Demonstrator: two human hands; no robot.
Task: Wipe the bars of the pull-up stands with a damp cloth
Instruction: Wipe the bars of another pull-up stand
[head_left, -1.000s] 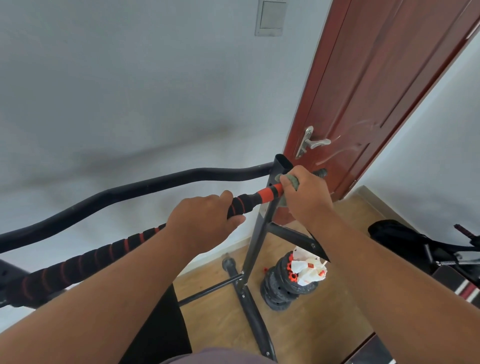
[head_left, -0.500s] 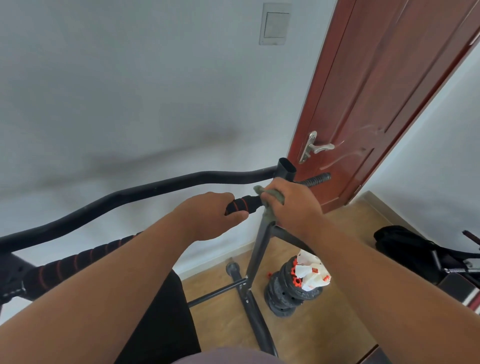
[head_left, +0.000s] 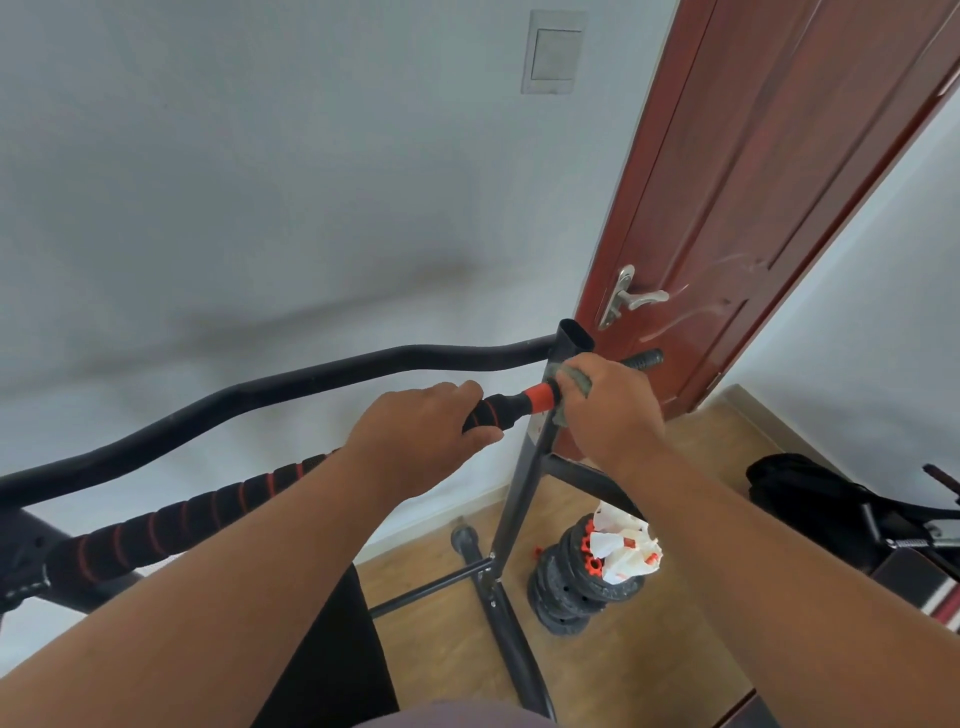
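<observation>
A black pull-up stand crosses the view. Its near bar (head_left: 208, 512) has black foam with orange rings and an orange end collar (head_left: 537, 397). A curved bare black bar (head_left: 291, 387) runs behind it to the upright post (head_left: 524, 499). My left hand (head_left: 421, 434) grips the foam bar just left of the collar. My right hand (head_left: 608, 410) holds a grey-green cloth (head_left: 576, 376) pressed around the joint where the bar meets the post. Most of the cloth is hidden under my fingers.
A red-brown door (head_left: 769, 182) with a metal handle (head_left: 628, 299) stands just behind the post. A stack of black weight plates (head_left: 582, 587) with a white bag on top sits on the wooden floor by the stand's foot. Black exercise gear (head_left: 810, 499) lies at the right.
My right hand with the cloth has slid back right along the bar to the post, uncovering the orange collar again. My left hand keeps its grip.
</observation>
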